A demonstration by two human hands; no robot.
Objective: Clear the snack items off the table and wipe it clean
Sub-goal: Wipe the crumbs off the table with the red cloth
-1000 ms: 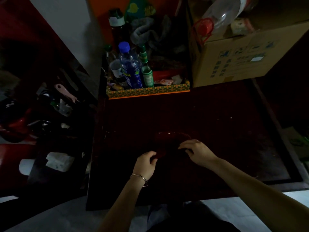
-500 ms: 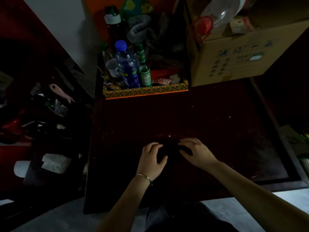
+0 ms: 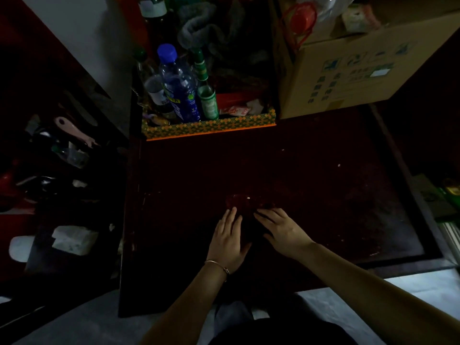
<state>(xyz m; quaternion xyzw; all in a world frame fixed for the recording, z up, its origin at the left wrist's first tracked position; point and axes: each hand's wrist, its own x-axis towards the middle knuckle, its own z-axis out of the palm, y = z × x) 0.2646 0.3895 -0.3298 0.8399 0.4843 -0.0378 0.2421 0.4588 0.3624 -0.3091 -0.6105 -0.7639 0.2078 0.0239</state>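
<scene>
- The left hand (image 3: 228, 241) lies flat, palm down, fingers straight and close together, pressing on the near-left part of a dark red cloth (image 3: 245, 201); it is released, not clenched.
- A thin bracelet (image 3: 217, 263) circles the left wrist, just behind the hand.
- The right hand (image 3: 283, 232) sits just beside the left one, also palm down. Its fingers are spread and point across toward the left hand, resting on the same cloth. They look relaxed rather than gripping, though the dim light hides the fingertips' exact hold.
- The cloth lies on the table (image 3: 323, 195) under and just ahead of both hands. Its far edge shows beyond the fingertips, with a small pale speck on it; its near part is lost in the dark between the hands.
- A few pale crumbs (image 3: 339, 165) dot the table ahead of the right hand and out to its right, well apart from it.
- Well ahead of the left hand, at the table's far edge, stands a patterned box (image 3: 209, 127). In it are a blue-capped water bottle (image 3: 179, 88) and, just beside that, a green bottle (image 3: 206, 92), both upright.
- Far ahead of the right hand sits a cardboard box (image 3: 348, 78), touching the patterned box's side.
- Off to the left of the left hand, beyond the table edge and lower down, lies a white lump (image 3: 73, 239); what it is cannot be told.
</scene>
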